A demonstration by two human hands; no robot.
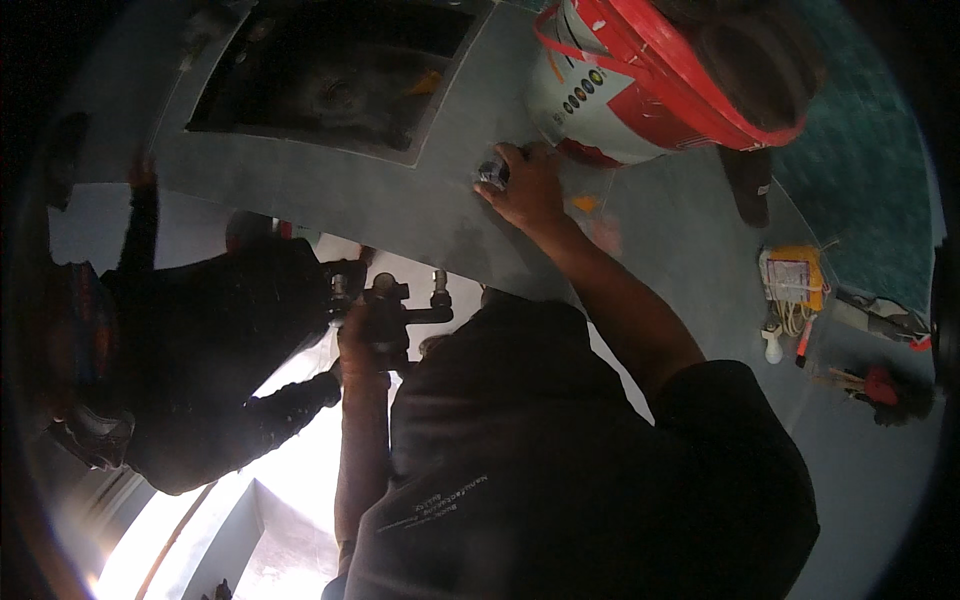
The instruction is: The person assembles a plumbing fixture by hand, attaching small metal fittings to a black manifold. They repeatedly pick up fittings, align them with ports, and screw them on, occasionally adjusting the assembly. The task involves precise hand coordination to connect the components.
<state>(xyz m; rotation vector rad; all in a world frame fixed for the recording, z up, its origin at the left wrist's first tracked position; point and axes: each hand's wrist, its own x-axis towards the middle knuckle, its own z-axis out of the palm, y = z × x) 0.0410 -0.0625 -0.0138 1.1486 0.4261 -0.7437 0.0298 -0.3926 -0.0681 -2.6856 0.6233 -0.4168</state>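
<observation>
My right hand reaches over the grey countertop, its fingers curled round a small dark, shiny, rounded piece. The piece is at the countertop surface, and its kind is not clear. Lower and to the left, below the countertop's near edge, my left hand closes on a dark tap fitting. A side arm of the fitting bends up to a brighter metal end. Shadow hides most of my left fingers.
Behind my right hand stands a white bucket with a red rim. A dark sink basin is set in the countertop. On the left, a person in dark clothing is close to the fitting. Rightward lie a yellow-and-white packet and a red-handled tool.
</observation>
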